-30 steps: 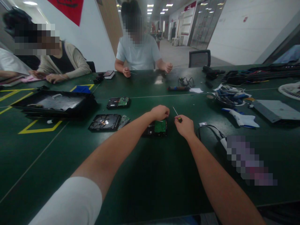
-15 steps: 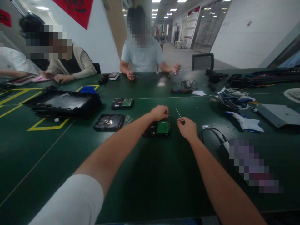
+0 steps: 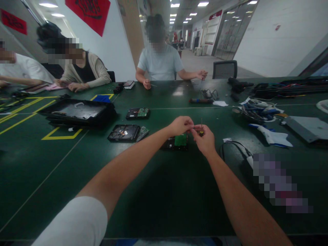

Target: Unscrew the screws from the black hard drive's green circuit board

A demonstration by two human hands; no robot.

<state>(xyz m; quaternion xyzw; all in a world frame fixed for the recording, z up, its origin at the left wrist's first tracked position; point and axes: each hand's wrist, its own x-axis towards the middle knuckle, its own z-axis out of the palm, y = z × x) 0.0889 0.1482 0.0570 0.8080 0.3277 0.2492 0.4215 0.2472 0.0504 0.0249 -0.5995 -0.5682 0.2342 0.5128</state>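
Note:
My right hand (image 3: 205, 140) grips a small screwdriver (image 3: 202, 133) with a yellowish handle, its thin shaft pointing up. The closed fingertips of my left hand (image 3: 181, 125) meet those of my right; whatever they pinch is too small to make out. Just below both hands, a hard drive (image 3: 180, 140) with a green circuit board lies on the table, partly covered by my left forearm. Left of that forearm are an opened drive casing (image 3: 124, 133) and a loose circuit board (image 3: 142, 133). Farther back sits another hard drive (image 3: 138, 113), board side up.
Black trays (image 3: 78, 112) are stacked at left. On the right are bundled cables (image 3: 258, 110), a white-and-blue glove (image 3: 273, 135), a grey metal box (image 3: 306, 128) and a black cord (image 3: 234, 142). A co-worker (image 3: 160, 63) sits opposite, behind a dark-handled tool (image 3: 201, 101).
My left hand has moved right, bringing its fingertips to my right hand. The screwdriver shaft has swung from leaning left to nearly upright. The view has shifted slightly.

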